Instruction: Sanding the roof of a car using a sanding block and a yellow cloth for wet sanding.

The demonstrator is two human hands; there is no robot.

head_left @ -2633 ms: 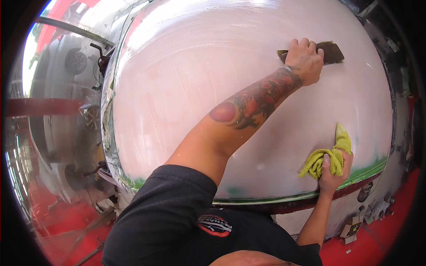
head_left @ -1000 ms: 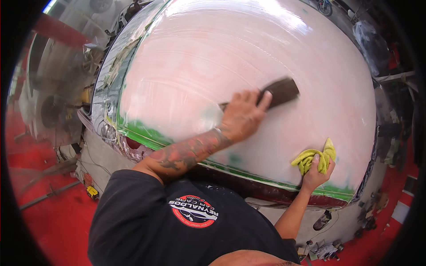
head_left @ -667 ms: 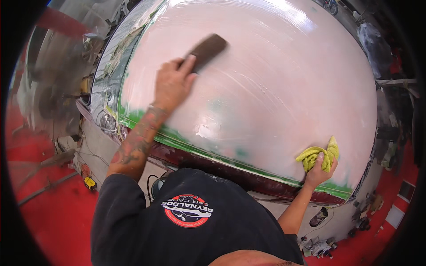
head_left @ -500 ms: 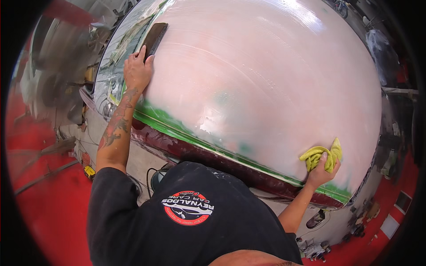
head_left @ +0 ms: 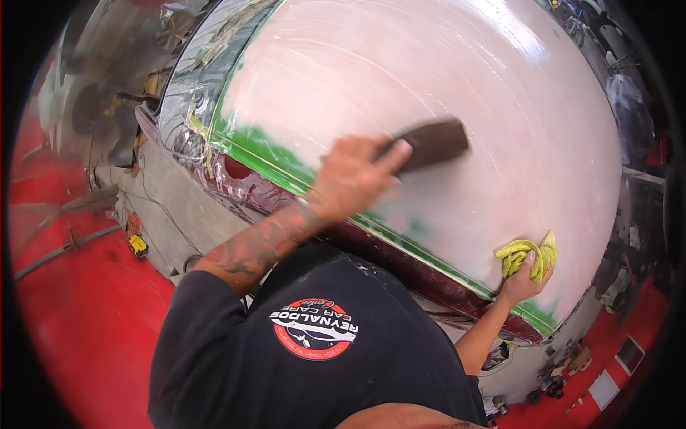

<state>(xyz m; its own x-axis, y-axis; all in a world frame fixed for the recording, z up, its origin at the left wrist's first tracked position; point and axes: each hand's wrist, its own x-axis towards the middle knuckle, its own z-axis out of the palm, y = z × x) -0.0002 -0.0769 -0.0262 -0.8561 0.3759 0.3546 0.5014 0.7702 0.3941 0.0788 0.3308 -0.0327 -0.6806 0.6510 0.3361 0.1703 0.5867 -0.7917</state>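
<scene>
A large wet car panel (head_left: 343, 79), coated in pale pinkish primer, curves away in front of me. Green patches (head_left: 268, 150) show along its near edge, above a dark red side rail. My left hand (head_left: 357, 175), blurred by motion, grips a dark, long sanding block (head_left: 434, 143) over the middle of the panel. At the near right, my right hand (head_left: 525, 280) clutches a crumpled yellow-green cloth (head_left: 532, 254) against the surface. Wet streaks arc across the primer.
Masked glass under clear plastic sheeting (head_left: 204, 79) borders the panel on the left. A yellow tool (head_left: 138, 246) lies on the floor with cables nearby. Red flooring (head_left: 93, 307) spreads at the lower left. Clear plastic (head_left: 629, 114) hangs at the far right.
My left hand has swept the sanding block from the panel's far left edge rightward and nearer, to the middle. My right hand keeps the cloth at the near right.
</scene>
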